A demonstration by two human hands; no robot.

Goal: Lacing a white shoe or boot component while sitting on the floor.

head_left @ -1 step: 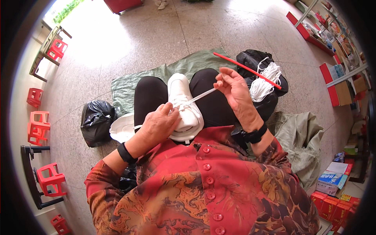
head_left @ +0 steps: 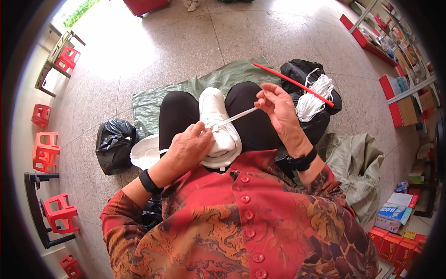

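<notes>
A white lace-up shoe [head_left: 212, 100] rests between my black-clad knees, its toe pointing away from me. My left hand [head_left: 186, 146] lies along the shoe's left side, fingertips pinched together at the lacing; a lace end pokes out near its wrist. From the eyelets a white shoelace [head_left: 242, 113] runs taut up to the right. Its far end is pinched in the fingers of my right hand [head_left: 279, 111], raised above the right knee. Behind my left forearm, another white shoe [head_left: 145, 152] is partly hidden.
Right of my knees, a bundle of white laces [head_left: 315, 100] and a red stick [head_left: 292, 83] lie on a black bag [head_left: 297, 69]. Another black bag [head_left: 116, 144] stands left. A green woven sheet [head_left: 151, 109] spreads beneath; red stools [head_left: 60, 211] line the left, shelves [head_left: 395, 46] the right.
My right hand has sunk very slightly, with the lace end still in its fingers. The shoe and left hand look the same.
</notes>
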